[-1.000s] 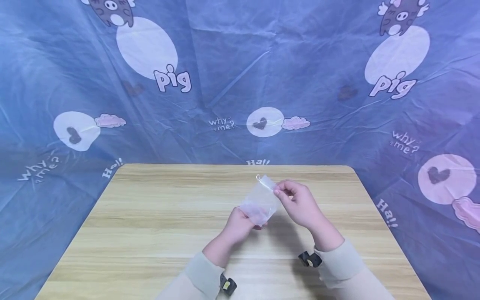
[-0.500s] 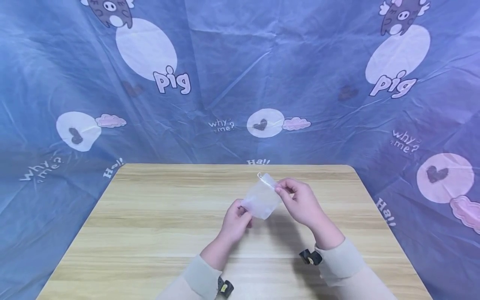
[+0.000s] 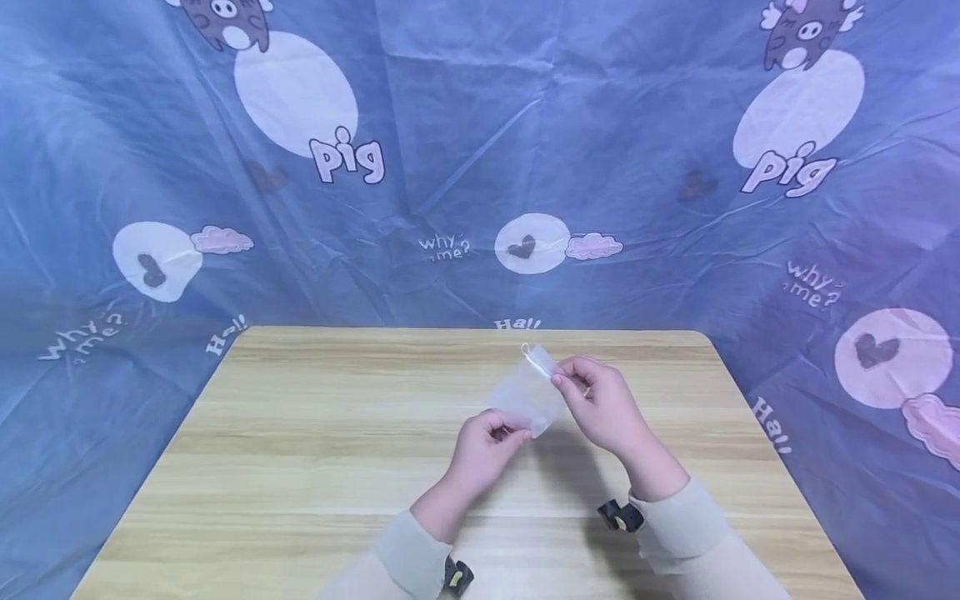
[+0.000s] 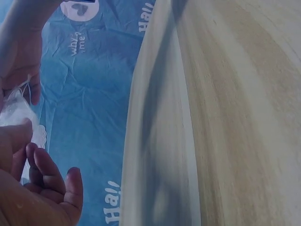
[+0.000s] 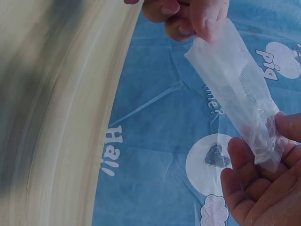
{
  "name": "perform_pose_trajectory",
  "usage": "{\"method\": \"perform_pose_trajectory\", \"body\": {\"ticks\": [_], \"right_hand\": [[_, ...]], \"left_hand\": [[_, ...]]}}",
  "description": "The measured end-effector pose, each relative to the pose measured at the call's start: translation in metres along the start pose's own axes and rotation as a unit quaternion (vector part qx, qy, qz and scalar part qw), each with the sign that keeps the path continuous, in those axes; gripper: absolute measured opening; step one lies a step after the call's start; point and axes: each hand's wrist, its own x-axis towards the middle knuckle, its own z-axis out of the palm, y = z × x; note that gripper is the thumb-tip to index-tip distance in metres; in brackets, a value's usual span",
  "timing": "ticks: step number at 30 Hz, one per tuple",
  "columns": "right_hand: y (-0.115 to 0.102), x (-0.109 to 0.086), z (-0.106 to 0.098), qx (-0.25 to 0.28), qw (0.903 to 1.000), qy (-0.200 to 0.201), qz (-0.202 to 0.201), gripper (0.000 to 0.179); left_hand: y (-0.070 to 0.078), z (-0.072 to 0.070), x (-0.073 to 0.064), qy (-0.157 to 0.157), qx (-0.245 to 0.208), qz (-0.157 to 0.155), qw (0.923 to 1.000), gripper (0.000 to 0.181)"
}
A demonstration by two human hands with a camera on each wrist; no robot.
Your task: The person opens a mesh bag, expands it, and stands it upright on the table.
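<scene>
A small translucent white mesh drawstring bag (image 3: 525, 392) is held tilted above the table in the head view, with a white cord loop (image 3: 527, 350) at its far end. My left hand (image 3: 483, 450) pinches the bag's near end between thumb and fingers. At the drawstring end, my right hand (image 3: 600, 408) pinches the right-hand edge. In the right wrist view the bag (image 5: 233, 70) stretches between both hands, its gathered end crumpled at the right hand's fingers (image 5: 242, 155). The left wrist view shows only part of the bag (image 4: 18, 110), partly covered by the left thumb (image 4: 21, 134).
Beneath the hands lies a light wood-grain table (image 3: 300, 467) with rounded far corners. A blue printed cloth (image 3: 465, 167) hangs behind it and along both sides. Dark wrist devices (image 3: 621, 516) sit by the sleeve cuffs.
My left hand has shifted its grip from under the bag to its left corner, then rightward along the near end. The right hand keeps its pinch, almost in place.
</scene>
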Motion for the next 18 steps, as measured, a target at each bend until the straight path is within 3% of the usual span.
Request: {"method": "perform_pose_trajectory", "body": {"ticks": [3,8,13,18], "right_hand": [[0.0004,-0.0007,0.0001,0.0,1.0,0.001,0.001,0.005],[0.0027,-0.002,0.0014,-0.021,0.9997,0.01,-0.006,0.005],[0.004,-0.0036,0.0021,-0.056,0.9975,0.022,-0.037,0.004],[0.0054,-0.0043,0.002,-0.062,0.9965,0.028,-0.05,0.004]], "left_hand": [[0.001,0.0002,-0.0003,-0.018,0.001,-0.004,0.9998,0.009],[-0.0013,0.0008,-0.0019,-0.038,-0.044,-0.003,0.9983,0.005],[-0.0022,0.0007,-0.003,-0.034,-0.095,0.002,0.9949,0.015],[-0.0024,-0.0039,-0.0049,-0.041,-0.088,-0.004,0.9953,0.023]]}}
